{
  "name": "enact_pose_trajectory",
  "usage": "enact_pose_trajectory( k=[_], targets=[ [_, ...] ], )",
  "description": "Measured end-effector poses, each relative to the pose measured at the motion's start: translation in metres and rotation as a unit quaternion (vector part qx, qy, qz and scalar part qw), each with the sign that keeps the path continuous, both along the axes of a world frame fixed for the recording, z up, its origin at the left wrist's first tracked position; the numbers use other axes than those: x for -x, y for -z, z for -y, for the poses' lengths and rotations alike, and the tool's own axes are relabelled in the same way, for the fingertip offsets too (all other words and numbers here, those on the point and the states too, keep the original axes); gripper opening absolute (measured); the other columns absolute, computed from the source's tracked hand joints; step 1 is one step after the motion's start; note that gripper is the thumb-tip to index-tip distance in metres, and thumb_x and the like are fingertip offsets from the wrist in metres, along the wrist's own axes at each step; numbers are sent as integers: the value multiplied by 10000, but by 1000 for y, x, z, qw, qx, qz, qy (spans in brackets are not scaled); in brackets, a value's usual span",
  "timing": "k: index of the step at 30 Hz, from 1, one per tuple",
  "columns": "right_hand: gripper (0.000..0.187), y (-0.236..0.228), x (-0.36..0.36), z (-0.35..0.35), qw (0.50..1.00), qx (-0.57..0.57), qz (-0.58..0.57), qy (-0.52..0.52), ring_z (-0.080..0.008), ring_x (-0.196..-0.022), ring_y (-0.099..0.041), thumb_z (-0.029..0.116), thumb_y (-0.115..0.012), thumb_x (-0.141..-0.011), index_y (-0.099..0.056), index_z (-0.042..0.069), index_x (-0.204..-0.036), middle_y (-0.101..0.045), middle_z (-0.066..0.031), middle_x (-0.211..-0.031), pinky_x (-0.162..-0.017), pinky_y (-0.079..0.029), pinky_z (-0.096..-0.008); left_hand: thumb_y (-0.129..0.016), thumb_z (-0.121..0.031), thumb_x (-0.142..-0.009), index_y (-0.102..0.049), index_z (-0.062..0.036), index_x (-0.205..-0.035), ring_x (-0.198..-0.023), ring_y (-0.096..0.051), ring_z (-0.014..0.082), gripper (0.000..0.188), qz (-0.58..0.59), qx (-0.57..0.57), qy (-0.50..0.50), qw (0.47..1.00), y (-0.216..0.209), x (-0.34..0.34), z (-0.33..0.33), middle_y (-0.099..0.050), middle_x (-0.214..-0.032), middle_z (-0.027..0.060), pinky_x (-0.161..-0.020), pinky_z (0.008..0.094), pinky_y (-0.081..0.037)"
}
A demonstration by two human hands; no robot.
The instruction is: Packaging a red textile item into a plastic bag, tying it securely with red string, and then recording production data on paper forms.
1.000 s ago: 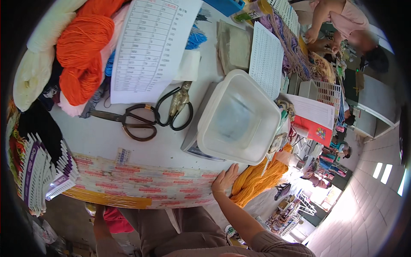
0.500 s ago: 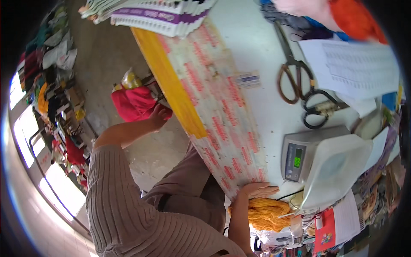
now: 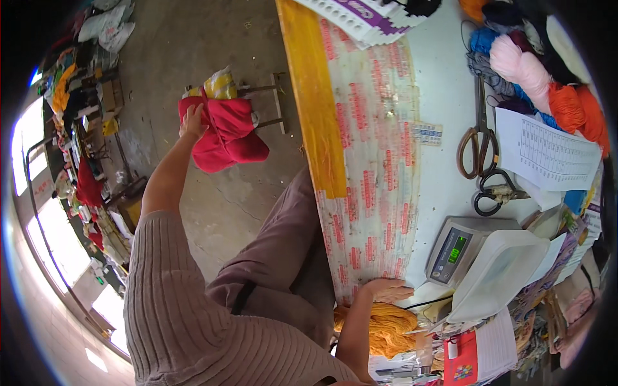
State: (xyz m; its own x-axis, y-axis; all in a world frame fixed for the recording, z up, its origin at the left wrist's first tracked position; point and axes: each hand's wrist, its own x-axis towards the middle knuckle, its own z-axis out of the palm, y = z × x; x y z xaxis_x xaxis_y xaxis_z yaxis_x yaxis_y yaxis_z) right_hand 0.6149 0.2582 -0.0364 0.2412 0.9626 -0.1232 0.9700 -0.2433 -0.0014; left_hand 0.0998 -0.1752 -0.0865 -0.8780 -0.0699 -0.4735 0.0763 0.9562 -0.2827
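Observation:
My left hand reaches down and out to a red yarn bundle lying on a small stool on the floor. Its fingers touch the bundle's upper corner; whether they grip it is unclear. My right hand rests flat on the near edge of the white table, fingers spread, holding nothing. It lies just beside a grey digital scale with a lit green display and a white tub on it. Orange yarn hangs below this hand.
On the table lie two pairs of scissors, a printed sheet, yarn skeins in pink, orange and blue and a stack of cards. A yellow strip runs along the table edge. Clutter lines the floor's far side.
My head has swung from the tabletop toward the floor. My left arm has stretched out to the red bundle and now touches it. My right hand stays on the table edge.

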Motion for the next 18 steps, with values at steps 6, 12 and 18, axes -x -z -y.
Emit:
enact_pose_trajectory(
  k=[6,12,18],
  targets=[
    [659,-9,-19,-8,997,12,-63,-31,-379,-1397,-200,413,-332,-985,-237,-52,-1443,-202,-252,-1509,-1133,-170,-459,-755,-266,-759,-431,-271,-1367,-1316,-370,303,689,80,47,-57,994,-15,-34,56,-331,-1441,54,-1025,456,-424],
    [513,-103,113,56,825,171,-363,-398,-335,-1301,-373,162,-566,-899,-409,-43,-1343,-382,-207,-1419,-1105,-251,-440,-748,-265,-757,-435,-242,-1367,-1365,-301,269,686,31,-26,-74,996,-23,-5,118,-325,-1465,21,-1063,440,-382],
    [644,-44,361,223,595,259,-382,-658,-368,-1294,-386,199,-679,-812,-395,27,-1364,-403,-180,-1409,-1076,-317,-450,-746,-327,-750,-383,-193,-1402,-1378,-294,246,758,-37,-145,119,981,15,69,112,-358,-1460,37,-1110,430,-291]
  ],
)
